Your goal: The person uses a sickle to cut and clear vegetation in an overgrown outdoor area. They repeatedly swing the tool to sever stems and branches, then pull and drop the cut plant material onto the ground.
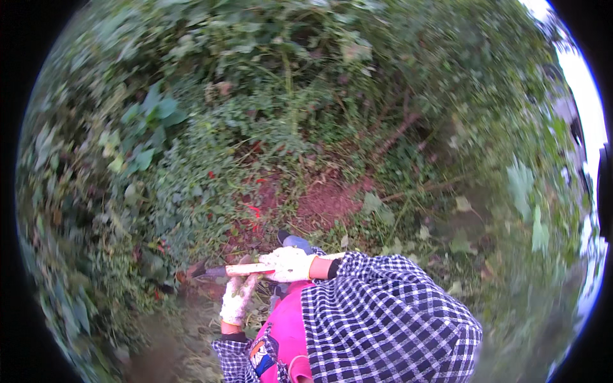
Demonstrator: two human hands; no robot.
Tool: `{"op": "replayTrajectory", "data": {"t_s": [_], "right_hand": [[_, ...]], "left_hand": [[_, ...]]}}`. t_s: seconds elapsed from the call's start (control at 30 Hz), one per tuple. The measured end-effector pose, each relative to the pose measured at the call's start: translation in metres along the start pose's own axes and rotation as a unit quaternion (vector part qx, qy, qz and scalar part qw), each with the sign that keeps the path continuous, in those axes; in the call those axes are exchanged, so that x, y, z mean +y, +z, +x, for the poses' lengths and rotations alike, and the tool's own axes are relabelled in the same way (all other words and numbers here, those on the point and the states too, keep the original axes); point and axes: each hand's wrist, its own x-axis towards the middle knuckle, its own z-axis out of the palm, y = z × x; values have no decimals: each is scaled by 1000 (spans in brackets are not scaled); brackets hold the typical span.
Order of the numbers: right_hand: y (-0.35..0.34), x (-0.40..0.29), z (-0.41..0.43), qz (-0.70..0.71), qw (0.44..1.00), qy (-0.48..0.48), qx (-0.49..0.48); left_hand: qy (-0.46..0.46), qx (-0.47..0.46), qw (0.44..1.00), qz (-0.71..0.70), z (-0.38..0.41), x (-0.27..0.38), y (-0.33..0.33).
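Observation:
My right hand [289, 264], in a white work glove, is closed around the pale wooden handle [245, 269] of a long-handled tool held level across my body. The tool's dark metal head [206, 272] points to the left; its exact kind is too blurred to tell. My left hand [238, 297], also gloved in white, is just below the handle near the head, its fingers reaching up to it; whether they grip it is unclear. Behind the right hand a piece of the handle shows again by the wrist. A shoe [283, 236] shows just beyond the hands.
Dense leafy plants and vines surround me ahead and on both sides. Reddish bare soil [328, 201] lies in front of my feet, with small bright red things [256, 211], possibly peppers, among the leaves. Thin branches [400, 134] lean at the right, and a broad-leaved plant [155, 119] stands at the left.

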Motion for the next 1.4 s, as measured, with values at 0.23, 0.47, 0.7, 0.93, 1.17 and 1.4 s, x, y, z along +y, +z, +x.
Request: {"op": "replayTrajectory", "data": {"t_s": [0.23,0.47,0.7,0.93,1.17,1.4], "right_hand": [[17,35,-28,67,988,47,128],[-16,40,-50,150,977,43,147],[-47,60,-112,206,961,126,135],[-44,117,-182,177,913,307,203],[20,212,-257,209,839,464,193],[142,269,-290,2,917,398,26]], "left_hand": [[-7,-166,984,-66,49,48,49],[42,-64,996,-50,60,29,77],[71,-30,992,95,69,45,150],[48,111,986,115,106,45,197],[96,16,990,103,125,48,186],[-1,-37,999,-35,209,9,179]]}}
